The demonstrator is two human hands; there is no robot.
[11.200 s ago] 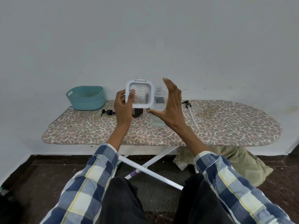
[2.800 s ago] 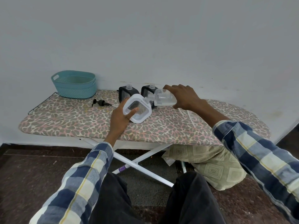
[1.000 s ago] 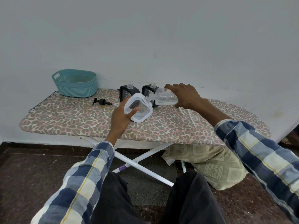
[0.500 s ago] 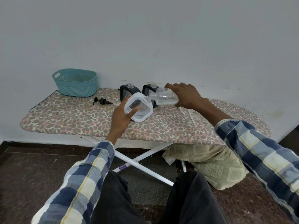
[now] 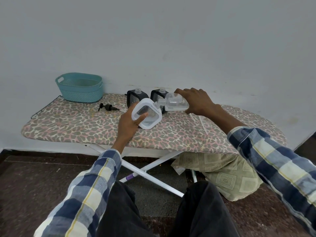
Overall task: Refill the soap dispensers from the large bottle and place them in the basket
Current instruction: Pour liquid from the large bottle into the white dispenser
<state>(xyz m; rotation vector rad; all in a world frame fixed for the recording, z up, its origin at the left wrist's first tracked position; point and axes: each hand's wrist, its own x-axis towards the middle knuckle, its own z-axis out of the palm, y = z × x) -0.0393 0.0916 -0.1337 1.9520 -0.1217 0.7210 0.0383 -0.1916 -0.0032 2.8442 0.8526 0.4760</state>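
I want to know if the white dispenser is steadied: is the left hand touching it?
Touching. The head view shows the left hand gripping the white dispenser, its thumb lying across the clear front face.

No legible text, label, brand, number or sign is found on anything in view.
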